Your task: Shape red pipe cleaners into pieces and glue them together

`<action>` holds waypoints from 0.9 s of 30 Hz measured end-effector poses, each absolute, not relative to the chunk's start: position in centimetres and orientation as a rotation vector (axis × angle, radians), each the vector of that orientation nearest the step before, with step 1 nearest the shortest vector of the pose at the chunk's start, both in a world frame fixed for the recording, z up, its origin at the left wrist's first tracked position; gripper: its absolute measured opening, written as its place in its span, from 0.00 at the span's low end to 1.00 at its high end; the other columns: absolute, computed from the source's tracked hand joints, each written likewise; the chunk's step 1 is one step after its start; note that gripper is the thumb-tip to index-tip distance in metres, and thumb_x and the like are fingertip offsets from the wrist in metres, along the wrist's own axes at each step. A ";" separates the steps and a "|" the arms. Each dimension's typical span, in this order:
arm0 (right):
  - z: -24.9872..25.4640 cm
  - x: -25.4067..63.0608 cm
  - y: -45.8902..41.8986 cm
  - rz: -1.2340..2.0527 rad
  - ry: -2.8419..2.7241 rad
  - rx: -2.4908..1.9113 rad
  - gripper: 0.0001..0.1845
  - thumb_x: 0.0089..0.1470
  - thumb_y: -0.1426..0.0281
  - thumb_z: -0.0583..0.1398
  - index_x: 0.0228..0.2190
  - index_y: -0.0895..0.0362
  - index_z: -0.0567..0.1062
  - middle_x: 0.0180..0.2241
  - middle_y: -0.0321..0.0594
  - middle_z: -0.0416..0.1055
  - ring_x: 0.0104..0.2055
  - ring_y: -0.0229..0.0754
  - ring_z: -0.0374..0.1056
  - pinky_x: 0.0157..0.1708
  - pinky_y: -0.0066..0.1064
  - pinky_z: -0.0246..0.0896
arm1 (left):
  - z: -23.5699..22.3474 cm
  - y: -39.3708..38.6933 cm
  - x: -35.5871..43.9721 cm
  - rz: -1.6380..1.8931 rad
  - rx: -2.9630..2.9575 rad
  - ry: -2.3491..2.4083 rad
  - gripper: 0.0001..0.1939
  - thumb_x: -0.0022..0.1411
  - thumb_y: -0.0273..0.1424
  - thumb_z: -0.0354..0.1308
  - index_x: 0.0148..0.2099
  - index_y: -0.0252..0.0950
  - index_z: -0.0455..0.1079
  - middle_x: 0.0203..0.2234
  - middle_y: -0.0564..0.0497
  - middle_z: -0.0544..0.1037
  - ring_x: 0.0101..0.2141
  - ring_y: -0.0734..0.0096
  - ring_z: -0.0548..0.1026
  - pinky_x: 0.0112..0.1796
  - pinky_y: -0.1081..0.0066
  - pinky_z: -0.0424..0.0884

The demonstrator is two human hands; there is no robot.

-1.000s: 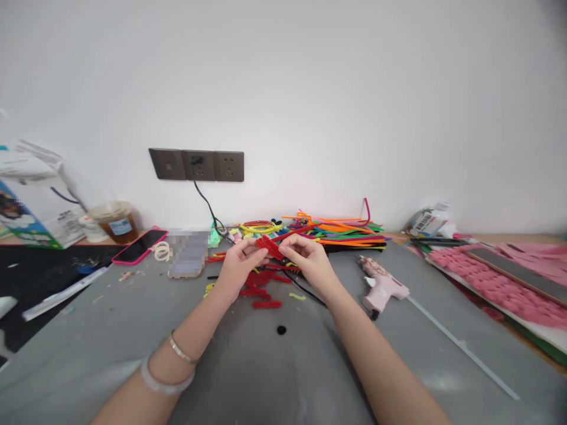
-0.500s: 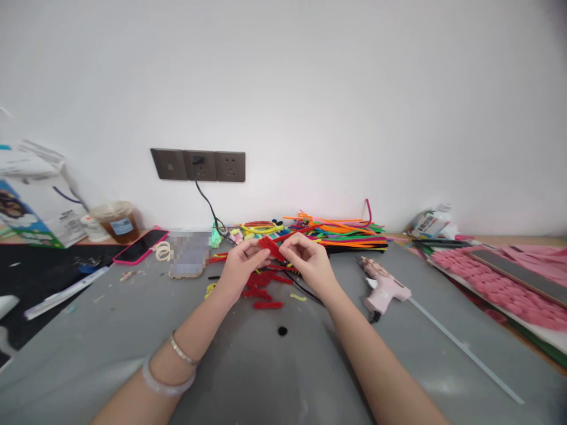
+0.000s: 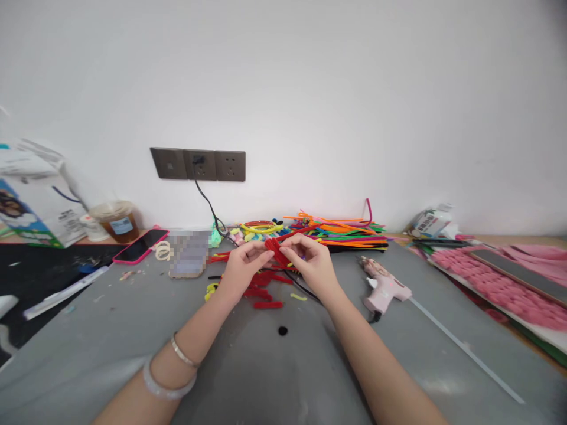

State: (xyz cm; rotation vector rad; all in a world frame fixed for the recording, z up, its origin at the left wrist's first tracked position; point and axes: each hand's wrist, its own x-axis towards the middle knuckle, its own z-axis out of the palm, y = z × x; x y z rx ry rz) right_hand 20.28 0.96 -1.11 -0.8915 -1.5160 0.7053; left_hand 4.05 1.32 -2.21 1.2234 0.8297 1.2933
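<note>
Between my two hands is a small red bundle (image 3: 276, 250) that looks like short lengths of fuzzy pipe cleaner side by side. My left hand (image 3: 248, 264) pinches its left side between thumb and fingers. On the other side my right hand (image 3: 309, 257) grips it the same way. Below the hands, several cut red pipe cleaner pieces (image 3: 267, 305) lie on the grey table (image 3: 248, 366). A black round piece (image 3: 282, 331) sits nearer to me. Behind my hands a pile of coloured pipe cleaners (image 3: 349, 233) rests along the wall.
A pink glue gun (image 3: 386, 290) with a long glue stick (image 3: 465, 351) lies to the right. Pink braided material (image 3: 491, 283) covers the far right. At left are a phone (image 3: 142, 247), a drink cup (image 3: 119, 224) and a box (image 3: 44, 206). A cord (image 3: 204, 195) hangs from the wall socket.
The red bundle has turned a little more upright between my fingers. Both hands have shifted only slightly; the things on the table stay where they were.
</note>
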 end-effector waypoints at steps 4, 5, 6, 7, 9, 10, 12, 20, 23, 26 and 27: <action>-1.2 20.3 0.9 0.692 -1.522 -0.904 0.05 0.51 0.67 0.63 0.28 0.57 0.76 0.24 0.34 0.67 0.25 0.37 0.55 0.26 0.30 0.51 | -2.3 1.4 4.0 1.304 1.231 0.832 0.18 0.46 0.42 0.71 0.34 0.34 0.76 0.27 0.52 0.80 0.31 0.69 0.78 0.37 0.68 0.78; -1.2 20.3 0.9 0.690 -1.525 -0.907 0.06 0.51 0.67 0.63 0.29 0.57 0.76 0.24 0.34 0.67 0.25 0.37 0.55 0.26 0.30 0.51 | -2.3 1.4 4.0 1.309 1.232 0.832 0.18 0.46 0.42 0.71 0.34 0.34 0.77 0.27 0.52 0.80 0.30 0.69 0.78 0.37 0.68 0.78; -1.3 20.3 0.9 0.688 -1.527 -0.910 0.06 0.51 0.67 0.63 0.29 0.57 0.76 0.24 0.34 0.67 0.25 0.37 0.55 0.27 0.30 0.51 | -2.3 1.5 4.0 1.313 1.231 0.834 0.18 0.46 0.42 0.71 0.34 0.34 0.77 0.27 0.52 0.80 0.30 0.69 0.78 0.37 0.68 0.78; -1.3 20.3 0.9 0.686 -1.531 -0.911 0.06 0.51 0.67 0.63 0.29 0.57 0.76 0.24 0.34 0.67 0.25 0.37 0.56 0.27 0.31 0.51 | -2.3 1.5 4.0 1.316 1.227 0.838 0.18 0.46 0.42 0.71 0.35 0.34 0.77 0.28 0.52 0.80 0.30 0.69 0.78 0.37 0.68 0.78; -1.3 20.3 0.9 0.685 -1.543 -0.909 0.06 0.52 0.67 0.63 0.29 0.57 0.76 0.24 0.35 0.66 0.26 0.37 0.56 0.27 0.31 0.52 | -2.3 1.5 4.0 1.321 1.208 0.845 0.19 0.46 0.42 0.71 0.36 0.34 0.78 0.29 0.51 0.81 0.31 0.68 0.79 0.37 0.68 0.79; -1.3 20.3 0.8 0.685 -1.550 -0.906 0.06 0.52 0.67 0.63 0.30 0.57 0.76 0.24 0.35 0.66 0.26 0.37 0.56 0.28 0.31 0.52 | -2.3 1.4 4.0 1.322 1.195 0.847 0.19 0.46 0.41 0.71 0.37 0.34 0.78 0.30 0.50 0.81 0.32 0.67 0.79 0.37 0.68 0.79; -1.3 20.3 0.8 0.687 -1.559 -0.902 0.06 0.52 0.66 0.63 0.30 0.56 0.76 0.24 0.35 0.66 0.26 0.38 0.57 0.28 0.31 0.53 | -2.4 1.4 4.1 1.332 1.162 0.847 0.20 0.46 0.41 0.71 0.39 0.34 0.78 0.32 0.49 0.82 0.34 0.66 0.79 0.37 0.68 0.79; -1.5 20.0 1.1 0.732 -1.522 -0.904 0.09 0.52 0.62 0.64 0.31 0.54 0.76 0.22 0.33 0.63 0.23 0.37 0.55 0.24 0.31 0.51 | -2.4 1.3 4.2 1.336 1.096 0.848 0.19 0.46 0.39 0.72 0.39 0.33 0.77 0.29 0.50 0.81 0.32 0.69 0.79 0.36 0.70 0.79; -1.7 19.8 1.2 0.773 -1.495 -0.904 0.12 0.51 0.58 0.64 0.31 0.54 0.76 0.23 0.35 0.66 0.25 0.39 0.59 0.26 0.32 0.54 | -2.3 1.1 4.3 1.333 1.068 0.850 0.18 0.46 0.39 0.72 0.37 0.34 0.77 0.27 0.52 0.80 0.30 0.70 0.78 0.35 0.70 0.79; -1.9 19.7 1.3 0.782 -1.475 -0.890 0.13 0.51 0.57 0.64 0.30 0.54 0.76 0.24 0.36 0.67 0.26 0.40 0.61 0.27 0.32 0.55 | -2.4 1.0 4.3 1.320 1.059 0.838 0.16 0.47 0.38 0.72 0.35 0.34 0.77 0.25 0.53 0.80 0.29 0.72 0.78 0.34 0.71 0.78; -2.0 19.6 1.4 0.783 -1.472 -0.878 0.13 0.52 0.57 0.64 0.30 0.55 0.75 0.24 0.36 0.68 0.27 0.40 0.61 0.28 0.32 0.56 | -2.4 1.0 4.3 1.314 1.055 0.828 0.15 0.47 0.38 0.72 0.35 0.34 0.77 0.25 0.54 0.80 0.28 0.72 0.78 0.34 0.72 0.78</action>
